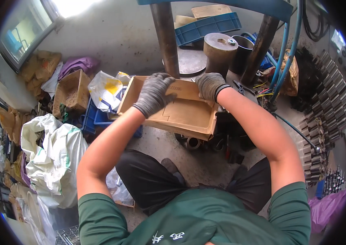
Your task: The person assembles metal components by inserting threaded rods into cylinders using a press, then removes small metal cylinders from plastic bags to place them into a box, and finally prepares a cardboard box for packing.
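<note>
A shallow, open cardboard box (184, 115) is in front of me, tilted a little, its inside bare. My left hand (155, 94), in a grey knit glove, is at the far wall left of the middle, fingers bent over the edge and thumb on the inner side. In a matching glove, my right hand (211, 86) is curled over the far right corner; its fingertips are partly hidden. Behind the box stands a thick metal cylinder (220, 51) with a small ring-shaped part (231, 41) on top.
Dark steel posts (165, 38) of a machine rise behind the box, with blue hoses (283, 57) at right. A blue plastic crate (209, 29) leans at the back. White sacks (52, 157) crowd the left, and stacked metal parts (328, 94) line the right.
</note>
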### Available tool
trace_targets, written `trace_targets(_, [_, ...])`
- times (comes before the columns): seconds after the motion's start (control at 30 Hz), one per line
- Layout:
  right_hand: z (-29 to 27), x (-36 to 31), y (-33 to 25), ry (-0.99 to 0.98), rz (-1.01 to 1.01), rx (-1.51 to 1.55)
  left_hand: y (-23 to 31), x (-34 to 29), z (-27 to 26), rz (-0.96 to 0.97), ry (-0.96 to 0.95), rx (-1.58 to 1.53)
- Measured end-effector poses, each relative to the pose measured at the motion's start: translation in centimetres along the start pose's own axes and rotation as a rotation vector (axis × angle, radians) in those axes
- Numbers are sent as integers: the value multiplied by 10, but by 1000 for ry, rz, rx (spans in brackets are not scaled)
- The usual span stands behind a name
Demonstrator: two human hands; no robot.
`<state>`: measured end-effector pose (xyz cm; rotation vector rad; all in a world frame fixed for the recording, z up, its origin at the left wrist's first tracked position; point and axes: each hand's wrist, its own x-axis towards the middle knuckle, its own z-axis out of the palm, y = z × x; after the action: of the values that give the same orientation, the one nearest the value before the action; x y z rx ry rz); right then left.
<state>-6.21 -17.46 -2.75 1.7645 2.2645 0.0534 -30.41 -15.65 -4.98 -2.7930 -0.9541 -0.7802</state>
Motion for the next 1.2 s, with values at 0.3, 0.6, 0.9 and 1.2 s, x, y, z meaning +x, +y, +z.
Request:
trace_targets(0.3, [-35, 42, -71, 68, -132, -61, 104, -67, 13, -109, -548, -63])
trace_targets(0.6, [-6, 44, -74, 382, -242, -10, 126, -79, 28, -167, -502, -46])
trace_targets(0.9, [-6, -12, -39, 271, -256, -33, 120, -78, 29, -165, -675, -41])
trace_targets(1.2, [10, -49, -11, 191, -149, 97, 91, -72, 33, -158, -813, -170])
